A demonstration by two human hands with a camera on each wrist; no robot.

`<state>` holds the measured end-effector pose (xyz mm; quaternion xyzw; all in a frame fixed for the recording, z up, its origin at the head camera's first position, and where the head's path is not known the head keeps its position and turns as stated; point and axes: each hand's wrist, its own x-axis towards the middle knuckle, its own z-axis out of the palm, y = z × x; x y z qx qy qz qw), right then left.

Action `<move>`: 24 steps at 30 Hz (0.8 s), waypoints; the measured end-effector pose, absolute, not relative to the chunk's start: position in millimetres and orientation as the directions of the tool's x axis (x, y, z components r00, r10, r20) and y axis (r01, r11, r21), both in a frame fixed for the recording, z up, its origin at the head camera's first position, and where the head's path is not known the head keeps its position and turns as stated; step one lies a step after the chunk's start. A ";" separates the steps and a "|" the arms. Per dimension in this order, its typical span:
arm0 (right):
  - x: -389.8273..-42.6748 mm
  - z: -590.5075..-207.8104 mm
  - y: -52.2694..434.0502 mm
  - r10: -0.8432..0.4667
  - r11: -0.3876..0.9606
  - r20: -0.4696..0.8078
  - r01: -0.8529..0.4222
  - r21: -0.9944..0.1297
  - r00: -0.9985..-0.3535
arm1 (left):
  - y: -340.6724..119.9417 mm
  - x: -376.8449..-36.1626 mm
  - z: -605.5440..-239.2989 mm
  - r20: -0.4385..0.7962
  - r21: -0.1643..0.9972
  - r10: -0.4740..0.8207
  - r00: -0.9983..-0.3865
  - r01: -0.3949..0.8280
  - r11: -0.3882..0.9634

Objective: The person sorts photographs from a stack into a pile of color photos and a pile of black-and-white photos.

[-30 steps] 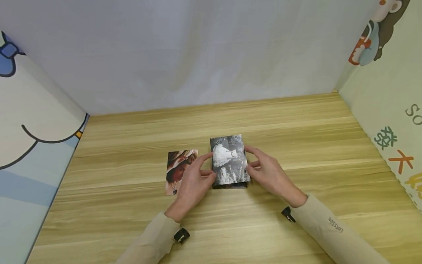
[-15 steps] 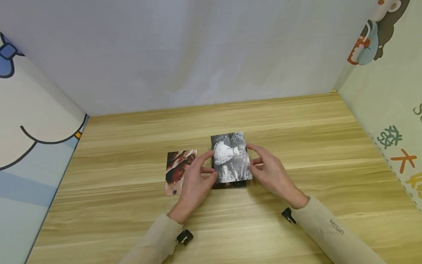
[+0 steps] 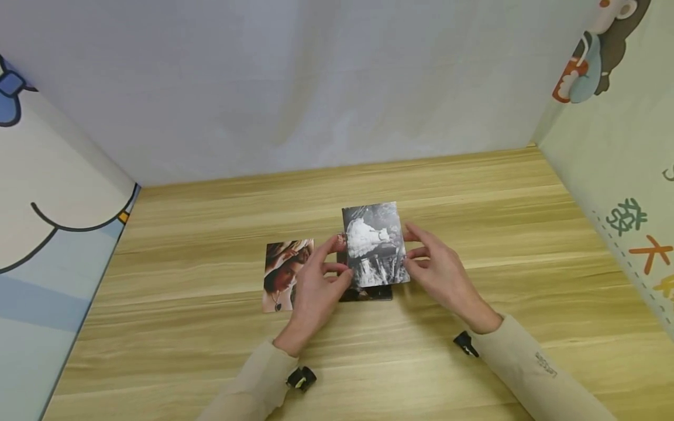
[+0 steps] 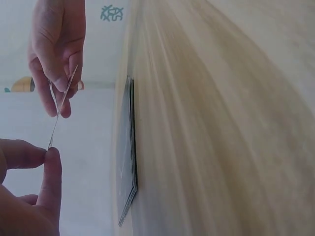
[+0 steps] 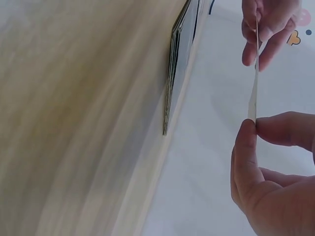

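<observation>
Pale wooden bench (image 3: 474,222), carrying a stack of photographs (image 3: 368,292) near the middle and a colour portrait photograph (image 3: 281,269) just left.

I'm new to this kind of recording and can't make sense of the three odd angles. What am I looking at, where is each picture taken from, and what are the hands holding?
There is no machine here, only a person working with two bare hands. The wide picture comes from a camera on the person's head, looking down at a wooden table. The other two come from cameras strapped to each wrist, so the table looks tipped on its side.

The left hand and the right hand each pinch one side edge of a black-and-white photo, held clear above a small stack of photos lying on the table. The wrist views show the photo edge-on, as a thin strip between the fingertips. A colour photo lies flat beside the stack, partly under the left hand.
</observation>
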<state>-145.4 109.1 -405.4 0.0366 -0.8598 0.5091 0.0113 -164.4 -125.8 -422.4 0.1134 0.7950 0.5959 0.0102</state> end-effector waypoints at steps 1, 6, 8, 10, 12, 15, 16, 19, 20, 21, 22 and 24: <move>-145.3 -405.1 110.1 -0.050 0.476 0.058 -0.074 -0.876 -0.997 | -124.5 -164.7 -422.6 0.114 0.952 0.195 -0.974 0.163 0.259; -144.9 -404.5 115.9 -0.039 0.468 0.064 -0.075 -0.881 -0.997 | -117.3 -164.9 -421.5 0.106 0.957 0.203 -0.973 0.155 0.244; -144.1 -404.2 118.3 -0.033 0.469 0.062 -0.070 -0.881 -0.998 | -114.4 -164.8 -421.5 0.118 0.955 0.205 -0.972 0.167 0.243; -142.9 -403.7 120.8 -0.028 0.470 0.056 -0.063 -0.880 -0.998 | -111.7 -164.5 -421.8 0.125 0.954 0.208 -0.970 0.175 0.242; -141.8 -403.2 123.2 -0.023 0.469 0.051 -0.056 -0.881 -0.998 | -109.1 -164.0 -421.7 0.126 0.953 0.211 -0.969 0.178 0.247; -139.7 -402.3 127.2 -0.018 0.474 0.050 -0.053 -0.879 -0.999 | -104.9 -163.4 -421.4 0.119 0.951 0.213 -0.970 0.173 0.256; -139.0 -402.0 128.7 -0.015 0.476 0.050 -0.051 -0.878 -0.999 | -103.5 -163.4 -421.5 0.118 0.950 0.215 -0.969 0.173 0.258; -137.1 -401.4 133.1 -0.007 0.484 0.050 -0.047 -0.874 -0.999 | -98.6 -163.3 -421.7 0.110 0.956 0.221 -0.969 0.164 0.242; -136.6 -401.4 134.6 -0.005 0.486 0.051 -0.047 -0.873 -0.999 | -96.9 -163.3 -421.7 0.107 0.959 0.222 -0.969 0.159 0.234; -136.1 -401.5 136.1 -0.003 0.488 0.051 -0.046 -0.872 -0.999 | -95.3 -163.2 -421.8 0.102 0.962 0.225 -0.969 0.153 0.226; -135.6 -401.5 137.5 0.000 0.491 0.051 -0.044 -0.870 -0.999 | -93.6 -163.2 -421.9 0.097 0.963 0.228 -0.969 0.149 0.223; -134.6 -401.7 140.3 0.003 0.494 0.052 -0.043 -0.868 -0.999 | -90.7 -163.0 -422.2 0.095 0.963 0.234 -0.968 0.149 0.226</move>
